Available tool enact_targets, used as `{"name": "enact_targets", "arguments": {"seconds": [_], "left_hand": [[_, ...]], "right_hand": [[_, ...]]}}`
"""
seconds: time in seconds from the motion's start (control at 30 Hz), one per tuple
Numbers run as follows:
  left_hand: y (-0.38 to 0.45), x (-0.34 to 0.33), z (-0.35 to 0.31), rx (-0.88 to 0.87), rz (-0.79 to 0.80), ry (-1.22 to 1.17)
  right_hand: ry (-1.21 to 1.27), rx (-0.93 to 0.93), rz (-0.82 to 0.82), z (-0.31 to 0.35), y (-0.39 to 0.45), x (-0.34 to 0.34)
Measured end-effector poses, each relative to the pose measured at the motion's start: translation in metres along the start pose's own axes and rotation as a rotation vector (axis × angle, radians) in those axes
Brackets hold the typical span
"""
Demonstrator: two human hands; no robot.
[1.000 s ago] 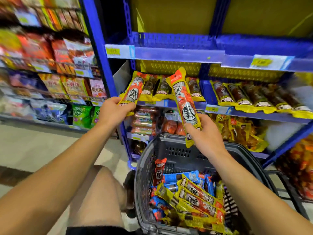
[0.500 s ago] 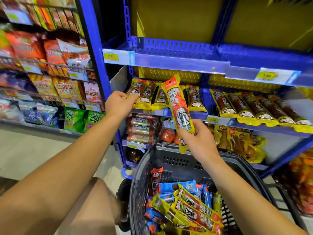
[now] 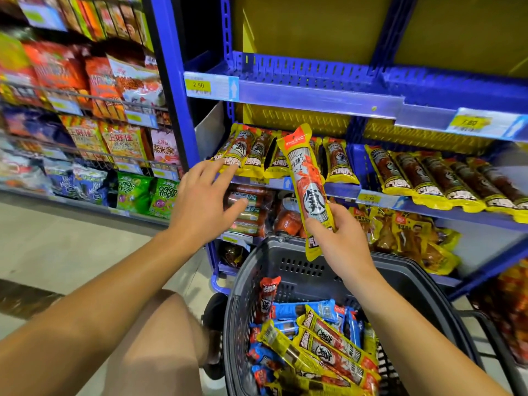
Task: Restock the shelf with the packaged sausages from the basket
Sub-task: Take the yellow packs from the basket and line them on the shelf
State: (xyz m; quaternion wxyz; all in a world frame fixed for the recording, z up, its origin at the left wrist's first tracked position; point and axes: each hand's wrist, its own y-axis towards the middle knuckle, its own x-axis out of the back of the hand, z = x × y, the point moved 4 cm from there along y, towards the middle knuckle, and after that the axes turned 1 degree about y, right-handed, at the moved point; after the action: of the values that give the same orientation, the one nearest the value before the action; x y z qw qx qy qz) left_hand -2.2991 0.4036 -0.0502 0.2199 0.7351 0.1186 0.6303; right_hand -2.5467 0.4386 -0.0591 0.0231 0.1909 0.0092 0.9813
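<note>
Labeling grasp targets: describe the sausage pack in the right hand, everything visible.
The sausage pack is a long, glossy plastic sleeve with yellow edges, a red-orange top and a large black character on a pale panel. It stands nearly upright, top tilted slightly left, above the basket and in front of the shelf row. The right hand grips its lower end; nothing else touches it.

Yellow price tag [image 3: 198,85] on the upper shelf edge's left end read 2.50, green snack bags [image 3: 165,192] read "onion rings", lower shelf-edge tag [image 3: 369,198] read 2.50.
</note>
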Motion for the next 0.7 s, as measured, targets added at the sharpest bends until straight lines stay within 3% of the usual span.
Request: {"name": "enact_targets", "arguments": {"seconds": [0.7], "left_hand": [[0.047, -0.02, 0.0, 0.084, 0.047, 0.001]], "right_hand": [[0.108, -0.064, -0.021, -0.009, 0.013, 0.004]]}}
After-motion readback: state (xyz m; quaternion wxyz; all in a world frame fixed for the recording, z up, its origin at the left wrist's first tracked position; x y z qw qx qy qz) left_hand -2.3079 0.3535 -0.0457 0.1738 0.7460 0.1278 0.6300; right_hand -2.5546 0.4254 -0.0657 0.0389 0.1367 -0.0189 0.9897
